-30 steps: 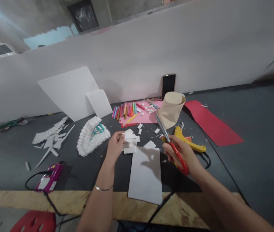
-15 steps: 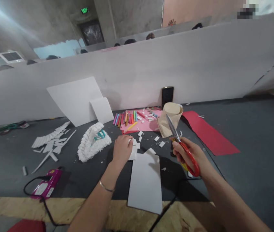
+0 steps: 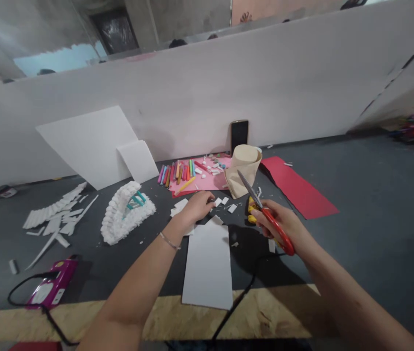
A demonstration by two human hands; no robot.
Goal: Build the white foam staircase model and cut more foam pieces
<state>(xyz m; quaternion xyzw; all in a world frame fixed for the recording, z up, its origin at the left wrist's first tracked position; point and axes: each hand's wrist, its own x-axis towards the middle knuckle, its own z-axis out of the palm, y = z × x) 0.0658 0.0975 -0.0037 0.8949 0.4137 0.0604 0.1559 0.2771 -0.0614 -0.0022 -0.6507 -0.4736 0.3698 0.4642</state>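
Observation:
My left hand [image 3: 200,205] reaches over the middle of the dark table, fingers bent and a little apart, beside small white foam pieces [image 3: 225,200]. Nothing shows in it. Larger white pieces [image 3: 179,206] lie partly under that wrist. In my right hand [image 3: 274,219] is a pair of scissors [image 3: 273,225] with red handles, blades pointing up and left. A yellow object [image 3: 252,210] lies close by its fingers. Between my arms rests a white board sheet [image 3: 207,268]. To the left stands a jaw-shaped white model [image 3: 126,214] with teal sticks.
Markers [image 3: 177,173] lie on pink paper [image 3: 212,183] near a beige roll [image 3: 243,170] and a phone [image 3: 239,135]. Red paper [image 3: 300,190] is at right. White strips [image 3: 58,214] and a magenta device [image 3: 55,282] with a black cable [image 3: 245,291] lie around. White boards [image 3: 89,146] lean against the partition.
My left hand has moved from the larger white pieces rightward to the small ones. The view has shifted, so the table's things sit further left. The scissors stay in my right hand.

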